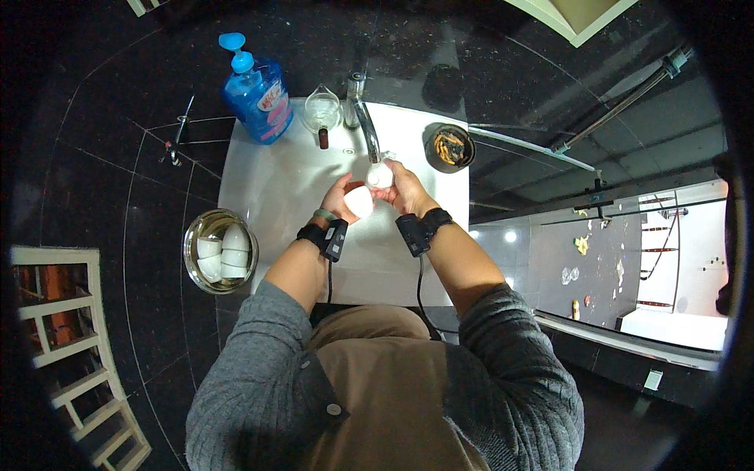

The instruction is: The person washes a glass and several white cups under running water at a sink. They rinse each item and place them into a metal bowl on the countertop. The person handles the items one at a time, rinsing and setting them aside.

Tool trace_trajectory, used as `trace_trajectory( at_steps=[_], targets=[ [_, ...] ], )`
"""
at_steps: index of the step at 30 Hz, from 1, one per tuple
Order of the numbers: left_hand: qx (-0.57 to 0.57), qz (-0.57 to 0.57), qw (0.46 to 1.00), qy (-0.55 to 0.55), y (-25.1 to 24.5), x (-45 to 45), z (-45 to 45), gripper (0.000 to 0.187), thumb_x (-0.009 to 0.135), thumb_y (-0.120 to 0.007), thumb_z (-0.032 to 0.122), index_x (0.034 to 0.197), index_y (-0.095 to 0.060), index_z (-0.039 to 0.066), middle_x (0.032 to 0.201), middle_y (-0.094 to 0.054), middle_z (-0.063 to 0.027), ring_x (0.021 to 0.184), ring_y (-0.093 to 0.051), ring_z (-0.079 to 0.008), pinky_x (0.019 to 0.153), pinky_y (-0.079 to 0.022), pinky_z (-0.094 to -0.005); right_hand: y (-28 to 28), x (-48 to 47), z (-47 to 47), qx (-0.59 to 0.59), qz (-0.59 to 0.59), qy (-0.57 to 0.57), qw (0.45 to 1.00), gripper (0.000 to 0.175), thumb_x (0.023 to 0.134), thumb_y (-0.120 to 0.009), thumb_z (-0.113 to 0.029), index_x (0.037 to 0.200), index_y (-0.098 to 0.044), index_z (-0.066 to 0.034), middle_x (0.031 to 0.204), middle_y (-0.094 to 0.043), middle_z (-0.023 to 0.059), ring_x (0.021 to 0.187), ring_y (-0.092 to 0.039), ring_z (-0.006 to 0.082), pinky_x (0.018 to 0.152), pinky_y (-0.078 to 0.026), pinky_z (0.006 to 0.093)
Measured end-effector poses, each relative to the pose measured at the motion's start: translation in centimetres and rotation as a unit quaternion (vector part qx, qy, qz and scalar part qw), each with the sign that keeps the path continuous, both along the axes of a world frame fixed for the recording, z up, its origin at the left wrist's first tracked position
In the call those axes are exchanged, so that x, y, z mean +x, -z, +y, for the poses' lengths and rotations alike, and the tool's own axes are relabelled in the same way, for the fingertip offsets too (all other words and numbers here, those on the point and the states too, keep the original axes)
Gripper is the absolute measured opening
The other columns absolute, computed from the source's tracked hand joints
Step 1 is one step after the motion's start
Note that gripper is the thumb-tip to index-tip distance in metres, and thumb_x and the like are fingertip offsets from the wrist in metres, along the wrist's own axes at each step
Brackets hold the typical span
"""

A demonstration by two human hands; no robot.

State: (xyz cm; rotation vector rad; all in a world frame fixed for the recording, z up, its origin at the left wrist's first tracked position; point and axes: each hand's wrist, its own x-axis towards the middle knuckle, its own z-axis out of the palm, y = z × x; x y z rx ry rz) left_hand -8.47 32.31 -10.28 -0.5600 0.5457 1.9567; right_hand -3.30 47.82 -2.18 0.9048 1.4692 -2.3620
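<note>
Over a white washbasin [283, 247], my left hand [337, 197] holds a small white cup [358, 202], its fingers round the left side. Just beside it, my right hand [406, 188] grips another small white piece [380, 175], which looks like a cup with its round foot showing. That piece sits right below the spout of a chrome faucet [367, 132]. White glare there makes it hard to tell whether water runs. At the basin's left edge stands a shiny metal bowl [252, 265] with several white cups [234, 258] stacked in it.
On the basin's back rim are a blue pump soap bottle [250, 97] and a glass pitcher [323, 109] with a brown handle. A dark pot [442, 163] of cigarette butts sits at the right. Cables hang from both wrist straps. A mirror or glass pane [583, 253] lies further right.
</note>
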Motion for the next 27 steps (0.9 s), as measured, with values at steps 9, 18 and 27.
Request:
trace_trajectory(
  at_steps=[9,18,27],
  targets=[
    [0.015,-0.009,0.999,-0.028,-2.0,-0.2,0.7,0.042,0.092,-0.056,0.029,0.124,-0.048,0.004,0.123,-0.056,-0.0134,0.114,-0.053,-0.0304,0.104,-0.037,-0.05,-0.9,2.5,1.9,0.057,-0.151,-0.067,0.984,0.039,0.097,-0.04,-0.044,0.102,-0.058,-0.0085,0.077,-0.066,0.0071,0.056,-0.056,0.0125,0.048,-0.041,0.0258],
    [-0.02,0.002,1.0,-0.004,-2.2,-0.9,3.6,0.033,0.091,-0.059,0.025,0.116,-0.053,0.005,0.109,-0.06,-0.0115,0.098,-0.057,-0.0253,0.081,-0.05,-0.0359,-5.1,6.0,8.3,0.403,0.03,-0.055,0.913,0.06,0.08,-0.073,-0.025,0.129,-0.049,-0.0005,0.113,-0.056,0.0113,0.096,-0.056,0.019,0.08,-0.046,0.0281],
    [-0.033,0.056,0.998,-0.01,-3.3,0.0,4.1,0.034,0.089,-0.062,0.031,0.114,-0.055,0.009,0.106,-0.059,-0.0125,0.088,-0.057,-0.0216,0.074,-0.05,-0.0314,-5.5,6.3,8.5,0.617,0.111,-0.129,0.768,0.059,0.069,-0.08,-0.011,0.123,-0.057,-0.0045,0.121,-0.057,0.0175,0.111,-0.056,0.0299,0.097,-0.044,0.035]
  ],
)
